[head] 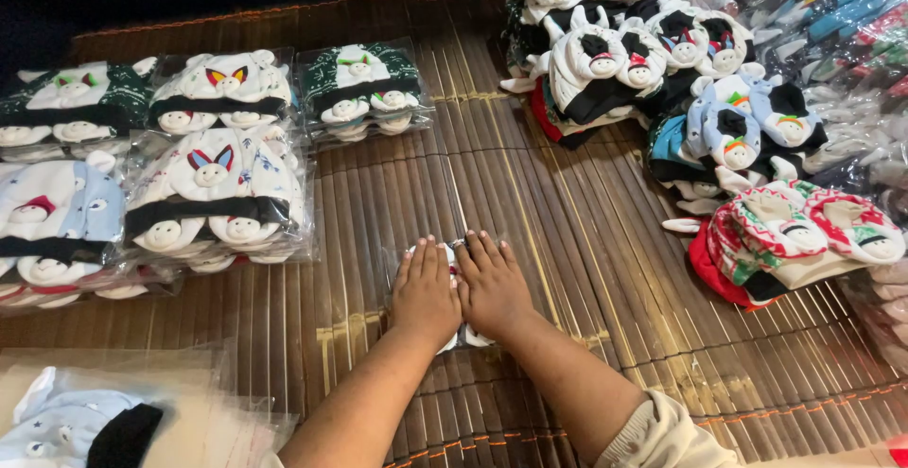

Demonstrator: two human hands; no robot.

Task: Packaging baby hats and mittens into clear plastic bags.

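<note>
My left hand [425,290] and my right hand [491,286] lie flat, side by side, palms down on a small clear plastic packet [471,338] holding a folded white baby cap set. The packet rests on a brown bamboo mat [586,241] and is mostly hidden under my hands; only its edges show. Fingers of both hands are stretched out and pressed on the packet.
Packed cap sets in clear bags are stacked at the left [218,194] and back [364,90]. Loose piles of animal-face caps lie at the right [719,118], red-and-green ones nearer [794,236]. Flat plastic bags and a blue cap [76,421] sit at bottom left.
</note>
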